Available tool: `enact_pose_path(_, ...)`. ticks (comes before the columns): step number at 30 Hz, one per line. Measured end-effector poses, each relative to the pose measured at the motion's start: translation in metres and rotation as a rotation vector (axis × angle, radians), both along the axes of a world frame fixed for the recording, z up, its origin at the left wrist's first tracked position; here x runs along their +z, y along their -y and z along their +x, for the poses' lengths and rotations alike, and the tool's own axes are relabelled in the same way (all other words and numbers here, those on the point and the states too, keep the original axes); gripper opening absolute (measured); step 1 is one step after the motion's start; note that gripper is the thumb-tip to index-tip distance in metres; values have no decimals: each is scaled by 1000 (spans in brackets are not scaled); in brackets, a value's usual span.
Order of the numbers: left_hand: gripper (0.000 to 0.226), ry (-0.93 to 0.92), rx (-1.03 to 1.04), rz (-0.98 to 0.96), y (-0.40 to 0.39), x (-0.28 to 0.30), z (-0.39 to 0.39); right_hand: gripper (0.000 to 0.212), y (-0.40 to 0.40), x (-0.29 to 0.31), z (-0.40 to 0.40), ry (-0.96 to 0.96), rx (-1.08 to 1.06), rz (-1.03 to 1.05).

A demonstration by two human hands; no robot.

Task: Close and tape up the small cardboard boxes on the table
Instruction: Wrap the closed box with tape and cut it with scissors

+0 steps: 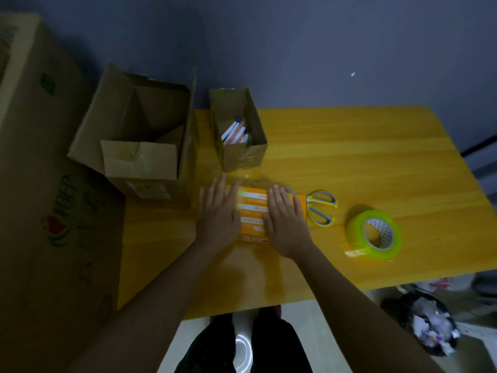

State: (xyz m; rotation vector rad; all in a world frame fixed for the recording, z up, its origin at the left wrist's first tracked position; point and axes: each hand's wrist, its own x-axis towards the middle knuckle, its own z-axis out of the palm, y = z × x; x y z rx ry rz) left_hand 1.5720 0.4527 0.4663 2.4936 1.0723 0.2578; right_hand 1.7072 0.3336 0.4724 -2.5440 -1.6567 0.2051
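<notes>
Both hands lie flat with straight fingers on a small orange box (252,214) at the middle of the frame. The left hand (219,214) presses on the box's left side, fingers spread and pointing to the top of the frame; the right hand (285,222) covers its right side in the same way. The box rests on a yellow table (363,146). Just right of it lie scissors (321,207) with yellow and grey handles, and further right a roll of tape (375,234), its loose end on the table. Above the hands stands a small open carton (242,154) holding pens (235,130). At upper left stands a bigger open carton (139,157), beside a very large carton (40,184) along the left edge.
</notes>
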Motion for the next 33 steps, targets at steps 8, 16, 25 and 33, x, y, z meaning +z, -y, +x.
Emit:
enact_pose_path(8, 55, -141, 41, -2, 2, -17, 18, 67, 19, -9, -12, -2, -247, 10)
enact_pose_path(16, 53, -157, 52, -49, 2, -14, 21, 70, 76, 3, -32, 34, -172, -84)
enact_pose_path(25, 53, -165, 45, 36, 4, -15, 21, 74, -6, -4, 13, 72, -266, -41)
enact_pose_path(33, 52, -172, 49, 50, 8, -14, 24, 73, -30, -14, 16, 27, -315, -11)
